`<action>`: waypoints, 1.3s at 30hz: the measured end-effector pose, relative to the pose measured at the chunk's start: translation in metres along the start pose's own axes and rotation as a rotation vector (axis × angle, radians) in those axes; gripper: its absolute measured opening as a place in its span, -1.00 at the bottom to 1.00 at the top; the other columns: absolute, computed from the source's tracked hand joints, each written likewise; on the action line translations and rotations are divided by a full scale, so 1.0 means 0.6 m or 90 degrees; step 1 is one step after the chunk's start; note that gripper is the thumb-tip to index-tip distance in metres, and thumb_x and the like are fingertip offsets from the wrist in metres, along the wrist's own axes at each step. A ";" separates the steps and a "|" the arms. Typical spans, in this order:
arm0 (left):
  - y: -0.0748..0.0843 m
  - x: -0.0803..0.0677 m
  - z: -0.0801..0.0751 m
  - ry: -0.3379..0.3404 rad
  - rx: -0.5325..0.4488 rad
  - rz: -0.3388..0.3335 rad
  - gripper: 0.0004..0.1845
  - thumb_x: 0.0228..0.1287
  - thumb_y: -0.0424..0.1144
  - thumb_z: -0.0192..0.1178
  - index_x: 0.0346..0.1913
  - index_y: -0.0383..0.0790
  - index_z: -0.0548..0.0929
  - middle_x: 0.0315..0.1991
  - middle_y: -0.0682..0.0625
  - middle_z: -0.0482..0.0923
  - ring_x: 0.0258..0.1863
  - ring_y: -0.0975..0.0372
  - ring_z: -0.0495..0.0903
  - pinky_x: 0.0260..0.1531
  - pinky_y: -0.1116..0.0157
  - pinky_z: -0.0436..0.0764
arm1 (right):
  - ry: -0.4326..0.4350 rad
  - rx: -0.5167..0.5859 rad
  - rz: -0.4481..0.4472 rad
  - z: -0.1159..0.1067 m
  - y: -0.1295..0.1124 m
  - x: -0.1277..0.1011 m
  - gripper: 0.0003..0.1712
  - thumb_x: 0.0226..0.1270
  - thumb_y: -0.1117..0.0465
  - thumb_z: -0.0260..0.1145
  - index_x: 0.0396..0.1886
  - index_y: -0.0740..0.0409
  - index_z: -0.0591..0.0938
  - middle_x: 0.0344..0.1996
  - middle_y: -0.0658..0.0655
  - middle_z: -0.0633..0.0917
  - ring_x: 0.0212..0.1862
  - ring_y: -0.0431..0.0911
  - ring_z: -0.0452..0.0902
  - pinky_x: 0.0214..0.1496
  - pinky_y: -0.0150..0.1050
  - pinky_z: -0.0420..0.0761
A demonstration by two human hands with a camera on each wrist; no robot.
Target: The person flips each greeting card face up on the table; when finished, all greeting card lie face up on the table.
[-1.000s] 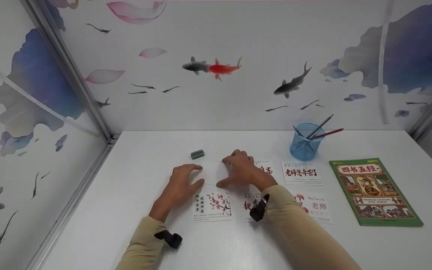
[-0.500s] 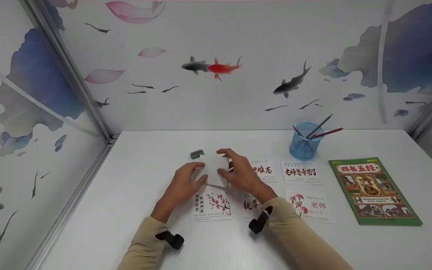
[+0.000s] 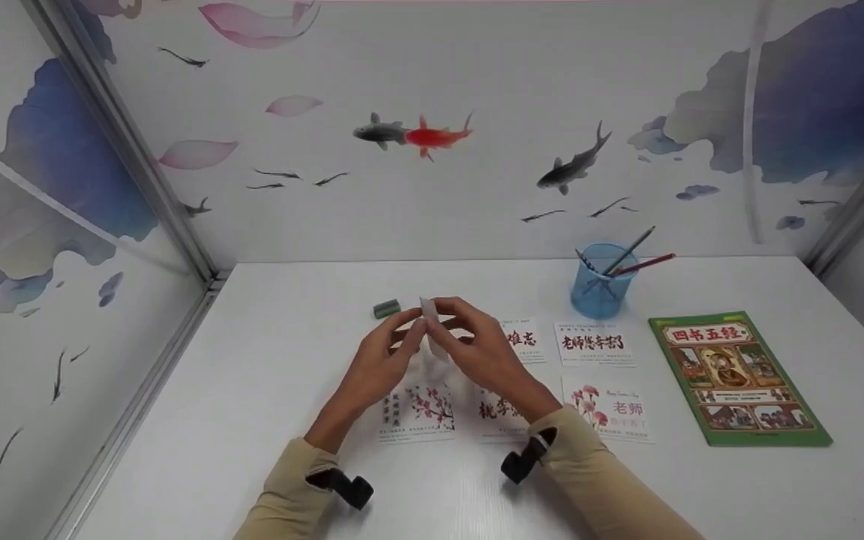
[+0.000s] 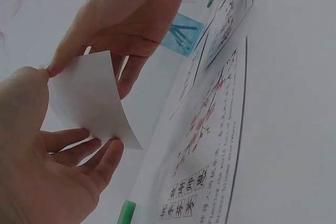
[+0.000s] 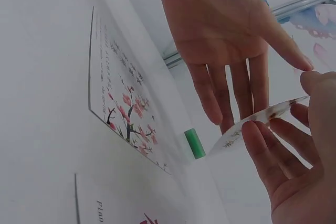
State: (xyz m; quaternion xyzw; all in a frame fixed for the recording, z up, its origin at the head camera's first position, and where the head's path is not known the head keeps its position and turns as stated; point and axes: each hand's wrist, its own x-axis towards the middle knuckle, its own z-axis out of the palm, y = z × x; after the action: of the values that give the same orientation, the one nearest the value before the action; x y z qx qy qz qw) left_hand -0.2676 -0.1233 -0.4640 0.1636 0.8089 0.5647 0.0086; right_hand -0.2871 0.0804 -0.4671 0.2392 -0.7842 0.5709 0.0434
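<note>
Both hands hold one small white card up off the white table, tilted so its blank back shows in the left wrist view. My left hand pinches the card's left edge between thumb and fingers. The right hand pinches its right edge, thumb on top and fingers underneath. The card bends slightly between them; its printed face shows in the right wrist view. Below the hands lies a plum-blossom card.
A green eraser lies just behind the hands. Several printed cards are laid out to the right, beside a blue pen cup and a green book. Decorated walls close in the back and left.
The card lay flat on the table under both hands a second ago. The hands have lifted it and turned it on edge, fingers now pinching it.
</note>
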 end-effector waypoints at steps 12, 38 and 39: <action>-0.012 -0.003 -0.010 -0.008 -0.066 -0.001 -0.49 0.66 -0.18 0.16 0.56 -0.08 0.46 0.40 0.00 0.62 0.28 0.16 0.66 0.28 0.13 0.65 | 0.009 -0.079 -0.078 0.006 0.014 0.003 -0.65 0.66 0.13 0.33 0.33 -0.07 0.72 0.46 0.11 0.56 0.49 0.06 0.49 0.25 0.12 0.70; -0.023 0.010 -0.021 0.175 -0.149 -0.065 -0.54 0.68 -0.18 0.20 0.51 0.07 0.48 0.07 -0.14 0.80 -0.14 0.13 0.80 -0.11 0.17 0.76 | 0.046 -0.077 0.049 0.005 0.017 0.003 -0.34 0.47 -0.04 0.52 0.43 0.11 0.58 0.37 0.24 0.54 0.20 0.08 0.62 0.13 -0.02 0.76; -0.023 0.009 -0.022 0.166 -0.142 -0.066 -0.55 0.69 -0.16 0.18 0.51 0.12 0.50 0.05 -0.12 0.80 -0.16 0.13 0.78 -0.15 0.18 0.74 | 0.041 -0.075 0.045 0.006 0.017 0.003 -0.30 0.46 -0.04 0.53 0.46 0.11 0.55 0.41 0.24 0.52 0.23 0.10 0.61 0.16 0.03 0.75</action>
State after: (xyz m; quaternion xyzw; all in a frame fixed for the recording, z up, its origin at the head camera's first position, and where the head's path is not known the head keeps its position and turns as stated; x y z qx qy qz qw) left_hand -0.2788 -0.1380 -0.4713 0.0451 0.7430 0.6660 -0.0488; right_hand -0.2920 0.0788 -0.4766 0.1896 -0.8225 0.5327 0.0624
